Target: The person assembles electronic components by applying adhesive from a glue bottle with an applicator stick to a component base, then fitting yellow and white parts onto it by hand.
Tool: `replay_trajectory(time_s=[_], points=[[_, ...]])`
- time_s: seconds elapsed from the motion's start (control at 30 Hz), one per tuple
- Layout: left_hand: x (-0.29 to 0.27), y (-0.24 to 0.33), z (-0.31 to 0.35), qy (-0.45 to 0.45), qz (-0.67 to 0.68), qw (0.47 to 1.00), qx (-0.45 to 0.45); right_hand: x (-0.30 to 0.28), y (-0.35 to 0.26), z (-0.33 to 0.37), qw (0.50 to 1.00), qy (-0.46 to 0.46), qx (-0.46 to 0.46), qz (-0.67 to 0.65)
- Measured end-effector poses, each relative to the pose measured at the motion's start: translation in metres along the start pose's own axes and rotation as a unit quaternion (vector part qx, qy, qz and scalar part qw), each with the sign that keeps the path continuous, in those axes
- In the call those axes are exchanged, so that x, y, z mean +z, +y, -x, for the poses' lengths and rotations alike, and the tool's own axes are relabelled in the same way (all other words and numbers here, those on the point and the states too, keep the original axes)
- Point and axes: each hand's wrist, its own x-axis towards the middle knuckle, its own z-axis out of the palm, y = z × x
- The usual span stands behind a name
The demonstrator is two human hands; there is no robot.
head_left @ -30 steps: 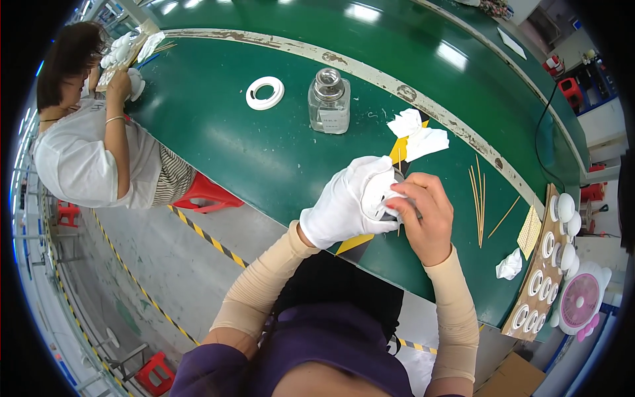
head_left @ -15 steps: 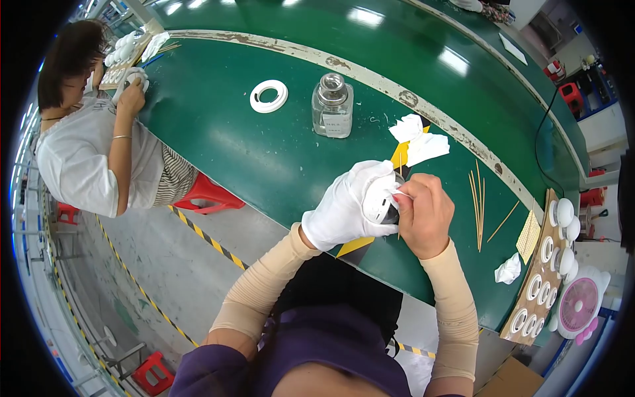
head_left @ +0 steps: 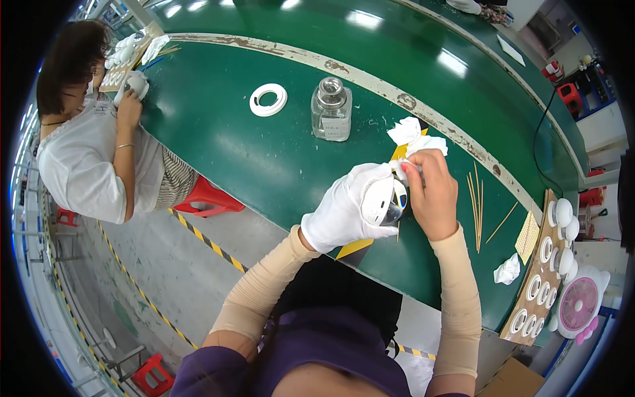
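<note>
Beyond the gloved left hand (head_left: 345, 206) stands a glass bottle (head_left: 331, 111), contents indistinct.

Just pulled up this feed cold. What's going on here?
The person's gloved left grip holds a round white housing with a glossy dome. The bare right grip pinches a small white wad, perhaps tissue, near the dome's upper edge. A white ring and a glass bottle sit farther back on the green table. At left, a co-worker holds a white part.
</note>
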Motion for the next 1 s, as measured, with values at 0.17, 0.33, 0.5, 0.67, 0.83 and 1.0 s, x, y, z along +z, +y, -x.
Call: replay_trajectory(time_s=[0.17, 0.33, 0.5, 0.67, 0.83, 1.0], points=[[-0.001, 0.0, 0.003, -0.002, -0.014, 1.0, 0.001, -0.016, -0.02, 0.019, 0.991, -0.028, -0.028, -0.128], [0.0, 0.0, 0.002, 0.017, -0.013, 1.0, 0.018, -0.011, -0.017, 0.024, 0.993, -0.015, -0.083, -0.077], [0.002, -0.002, 0.002, 0.028, -0.01, 0.999, 0.028, -0.007, -0.01, 0.023, 0.984, 0.007, -0.174, 0.031], [0.001, 0.0, 0.002, 0.025, -0.006, 0.999, 0.025, -0.008, -0.005, 0.018, 0.987, 0.033, -0.155, 0.007], [0.001, 0.0, 0.002, 0.006, -0.005, 1.0, 0.011, -0.016, -0.01, 0.012, 0.995, 0.024, -0.072, -0.065], [0.0, -0.001, 0.003, 0.013, -0.017, 1.0, 0.022, -0.027, -0.019, 0.02, 0.99, -0.08, -0.106, -0.047]])
